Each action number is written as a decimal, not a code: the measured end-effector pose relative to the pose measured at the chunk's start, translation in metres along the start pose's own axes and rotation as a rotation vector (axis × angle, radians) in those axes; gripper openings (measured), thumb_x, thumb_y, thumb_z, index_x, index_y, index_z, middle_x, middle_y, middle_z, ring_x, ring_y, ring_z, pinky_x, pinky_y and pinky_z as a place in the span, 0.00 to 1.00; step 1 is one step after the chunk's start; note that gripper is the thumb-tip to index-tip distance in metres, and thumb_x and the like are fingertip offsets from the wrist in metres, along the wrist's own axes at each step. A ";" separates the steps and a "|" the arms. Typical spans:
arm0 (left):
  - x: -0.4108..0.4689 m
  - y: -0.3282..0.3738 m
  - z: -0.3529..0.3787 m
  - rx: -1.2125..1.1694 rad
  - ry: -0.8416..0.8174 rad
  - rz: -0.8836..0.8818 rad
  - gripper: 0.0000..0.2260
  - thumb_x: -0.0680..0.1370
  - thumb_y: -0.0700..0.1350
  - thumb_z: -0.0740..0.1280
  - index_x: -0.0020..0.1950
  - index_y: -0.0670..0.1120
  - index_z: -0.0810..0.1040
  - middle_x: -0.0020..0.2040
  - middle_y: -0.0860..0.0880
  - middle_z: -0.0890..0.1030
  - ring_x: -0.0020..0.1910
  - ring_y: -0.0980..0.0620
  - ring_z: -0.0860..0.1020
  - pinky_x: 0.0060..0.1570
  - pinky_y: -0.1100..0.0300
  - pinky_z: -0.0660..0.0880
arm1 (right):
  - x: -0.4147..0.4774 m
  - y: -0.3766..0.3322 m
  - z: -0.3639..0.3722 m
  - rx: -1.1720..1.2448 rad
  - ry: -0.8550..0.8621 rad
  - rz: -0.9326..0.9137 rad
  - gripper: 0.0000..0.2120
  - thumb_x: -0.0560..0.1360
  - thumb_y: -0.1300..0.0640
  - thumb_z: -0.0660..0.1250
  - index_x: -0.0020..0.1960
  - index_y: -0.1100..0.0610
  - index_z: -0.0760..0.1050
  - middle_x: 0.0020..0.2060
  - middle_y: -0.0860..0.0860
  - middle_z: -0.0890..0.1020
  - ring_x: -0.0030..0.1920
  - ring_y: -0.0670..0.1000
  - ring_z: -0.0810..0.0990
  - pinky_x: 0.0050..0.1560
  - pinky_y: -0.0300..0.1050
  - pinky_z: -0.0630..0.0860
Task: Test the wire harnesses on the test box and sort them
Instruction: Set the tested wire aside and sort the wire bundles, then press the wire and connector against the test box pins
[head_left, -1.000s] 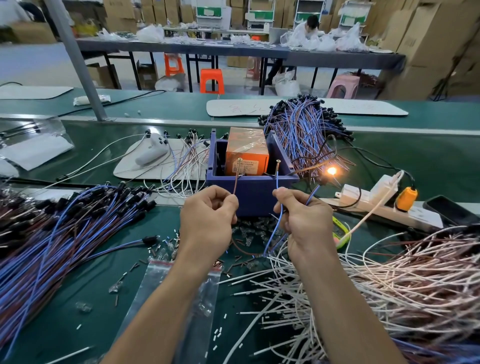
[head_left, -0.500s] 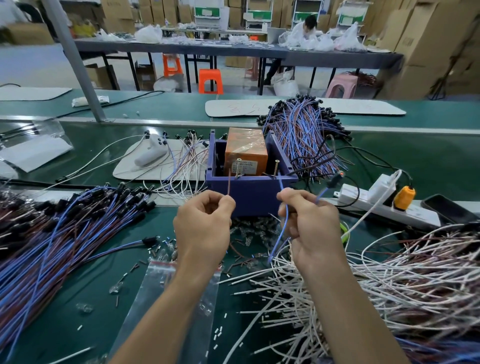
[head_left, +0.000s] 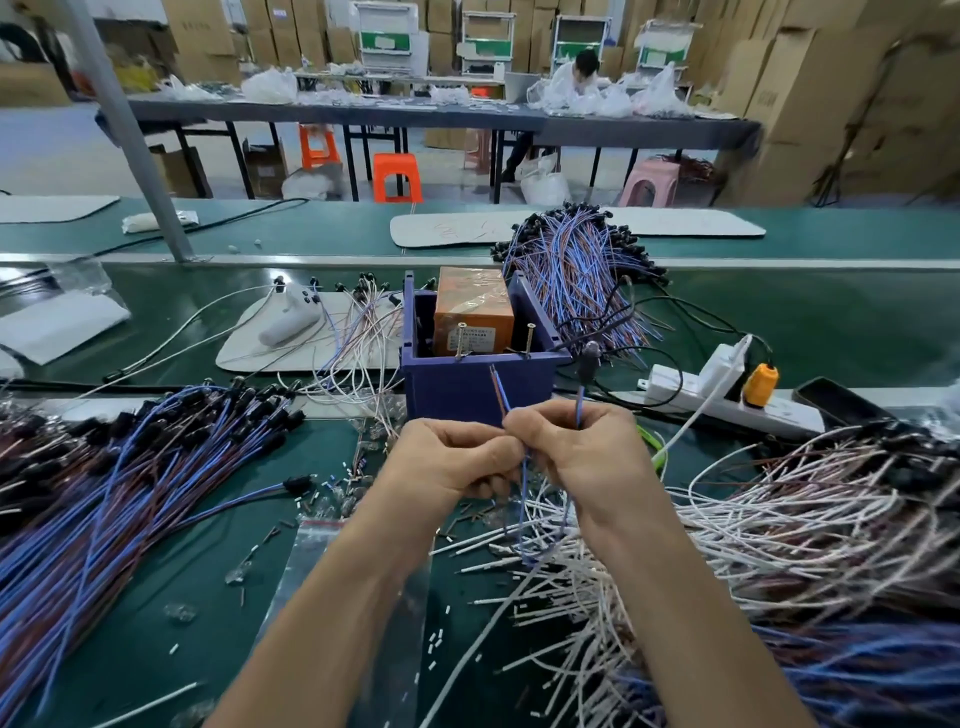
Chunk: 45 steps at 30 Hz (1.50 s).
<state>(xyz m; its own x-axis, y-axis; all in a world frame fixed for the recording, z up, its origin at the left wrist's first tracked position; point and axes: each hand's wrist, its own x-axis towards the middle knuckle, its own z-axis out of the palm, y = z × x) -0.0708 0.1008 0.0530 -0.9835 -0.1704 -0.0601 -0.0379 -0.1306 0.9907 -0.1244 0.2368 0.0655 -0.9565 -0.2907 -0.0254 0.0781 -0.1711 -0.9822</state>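
**Left of the grips:** A large pile of blue and brown harnesses (head_left: 130, 467) is spread across the bench (head_left: 831, 322), well apart from both hands.

**Left grip** (head_left: 447, 462): The fingers are curled, and the harness in hand (head_left: 524, 483) is pinched where this grip meets the other.

**Between the grips:** Two bare lead ends (head_left: 497, 387), one brown and one blue, stand up side by side. They are just short of the test box (head_left: 478, 395) and touch neither of its two contact screws (head_left: 460, 340).

**Right grip** (head_left: 582, 452): It is closed on the same harness. The blue lead rises from its knuckles to a dark lamp head (head_left: 589, 358), which is blurred and shows no glow.

**Right of the grips:** A heap of white wires (head_left: 779, 519) lies near, and a power strip (head_left: 727, 400) lies beyond it.

**Assessment:** The step is judged to fall between testing and sorting, with the harness held clear of the contacts. If the test is outstanding, the two ends must be parted and one laid on each screw. Otherwise the harness must be carried to its proper pile. Which pile applies cannot be told.
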 end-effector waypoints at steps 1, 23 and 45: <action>-0.001 0.002 0.001 0.027 -0.020 0.000 0.03 0.75 0.38 0.75 0.41 0.42 0.89 0.32 0.46 0.83 0.28 0.54 0.75 0.31 0.66 0.72 | -0.005 -0.003 -0.003 -0.010 0.006 0.016 0.11 0.74 0.65 0.74 0.33 0.57 0.85 0.28 0.54 0.82 0.24 0.46 0.77 0.26 0.36 0.74; -0.029 -0.009 0.102 0.469 -0.272 -0.056 0.11 0.73 0.33 0.73 0.31 0.42 0.84 0.26 0.43 0.79 0.22 0.51 0.74 0.23 0.63 0.70 | -0.153 -0.031 -0.298 -0.151 0.810 0.139 0.17 0.84 0.59 0.62 0.37 0.63 0.73 0.17 0.52 0.71 0.14 0.46 0.58 0.17 0.32 0.54; -0.043 -0.035 0.105 0.915 -0.117 0.291 0.08 0.62 0.63 0.80 0.37 0.67 0.85 0.33 0.62 0.82 0.35 0.60 0.77 0.28 0.62 0.72 | -0.136 -0.014 -0.300 -1.289 0.866 0.075 0.32 0.78 0.40 0.67 0.24 0.58 0.63 0.18 0.49 0.66 0.23 0.54 0.71 0.28 0.44 0.61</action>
<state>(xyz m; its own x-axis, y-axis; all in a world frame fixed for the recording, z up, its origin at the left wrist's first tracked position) -0.0458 0.2155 0.0343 -0.9857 0.0285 0.1664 0.1356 0.7209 0.6797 -0.0794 0.5610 0.0264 -0.8617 0.4292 0.2706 0.2799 0.8469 -0.4521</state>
